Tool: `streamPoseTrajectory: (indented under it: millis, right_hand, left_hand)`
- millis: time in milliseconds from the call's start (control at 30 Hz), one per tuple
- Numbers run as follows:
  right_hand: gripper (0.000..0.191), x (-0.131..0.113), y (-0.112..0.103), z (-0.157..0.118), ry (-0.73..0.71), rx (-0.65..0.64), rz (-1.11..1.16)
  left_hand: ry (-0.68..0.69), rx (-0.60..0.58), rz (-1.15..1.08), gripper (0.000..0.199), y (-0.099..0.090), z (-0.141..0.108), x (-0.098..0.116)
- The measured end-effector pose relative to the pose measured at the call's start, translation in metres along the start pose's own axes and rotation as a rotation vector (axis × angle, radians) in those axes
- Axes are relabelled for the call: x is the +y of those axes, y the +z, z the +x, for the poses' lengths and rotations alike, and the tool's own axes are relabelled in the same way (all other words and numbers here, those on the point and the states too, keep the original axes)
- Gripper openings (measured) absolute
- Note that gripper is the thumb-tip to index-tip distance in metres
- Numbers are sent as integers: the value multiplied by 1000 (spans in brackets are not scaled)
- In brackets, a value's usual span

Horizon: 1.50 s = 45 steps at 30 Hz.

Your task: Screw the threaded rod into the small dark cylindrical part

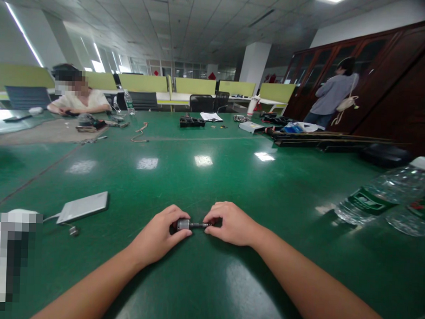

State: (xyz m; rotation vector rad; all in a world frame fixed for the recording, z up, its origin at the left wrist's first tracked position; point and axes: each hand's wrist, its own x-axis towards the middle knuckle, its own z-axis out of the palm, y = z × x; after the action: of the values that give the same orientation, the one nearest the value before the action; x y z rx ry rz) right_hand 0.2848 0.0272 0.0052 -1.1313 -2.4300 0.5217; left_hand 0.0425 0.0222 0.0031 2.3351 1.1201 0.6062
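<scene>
Low over the green table (169,186), near its front, a small metal cylinder with a thin shaft (183,224) lies level between my hands. Fingers and thumb of my left hand (159,230) close round the thick silver cylinder at its left end. My right hand (233,225) pinches the far right end of the dark shaft, fingertips and thumb curled together. Between the two hands a short stretch of shaft shows bare. What sits inside the right fingertips is mostly hidden. The exact kind of part is too small to tell.
A white power bank (83,207) with a cable and a small metal piece (74,230) lie at left. Water bottles (367,202) stand at right. Farther back are a black tray (192,122), long dark rails (324,141) and a seated person (80,99). Another person (335,91) stands by cabinets.
</scene>
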Motion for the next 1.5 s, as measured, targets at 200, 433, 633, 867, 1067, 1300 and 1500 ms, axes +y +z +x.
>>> streamPoseTrajectory:
  millis: [200, 433, 633, 867, 1067, 1300, 1500]
  right_hand:
    - [10, 6, -10, -2, 67, -31, -41]
    - [11, 6, -11, -4, 44, -17, -35]
    - [16, -7, 9, 3, -11, 26, 32]
    - [16, -18, 22, 8, -51, 52, 25]
    - [14, -14, 23, 6, -29, 71, -4]
    - [13, -13, 30, 9, -45, 98, 1]
    - [13, -13, 28, 7, -48, 99, 2]
  left_hand:
    - [7, 9, -11, 18, 0, 0, 0]
    - [12, 13, -9, 18, 1, -1, -2]
    - [35, 0, -18, 20, -1, -1, 1]
    - [45, -26, -34, 17, -3, 0, 2]
    - [9, -31, 10, 18, 0, 0, 2]
    - [7, -23, -4, 17, 1, 1, 1]
    - [-9, -20, -13, 17, 1, 1, 1]
